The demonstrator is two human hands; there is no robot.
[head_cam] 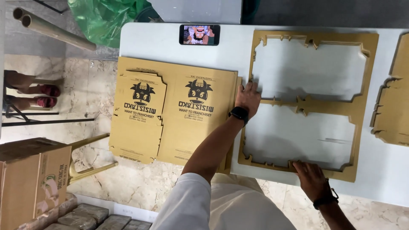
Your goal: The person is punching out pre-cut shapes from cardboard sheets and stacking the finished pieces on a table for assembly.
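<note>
A brown cardboard frame (362, 106) with two large cut-out openings lies flat on the white table (230, 51). My left hand (248, 97), with a black watch on its wrist, lies flat with fingers spread on the frame's left strip, right beside a stack of printed cardboard box blanks (170, 113). My right hand (310, 176), with a dark band at its wrist, curls its fingers onto the frame's near strip at the table's front edge.
The stack of blanks overhangs the table's left edge. A phone (199, 34) with a lit screen lies at the far edge. Another cut cardboard piece (394, 106) lies at right. On the floor: a green bag (102, 19), cardboard tubes (51, 27), a carton (30, 183), another person's feet (42, 96).
</note>
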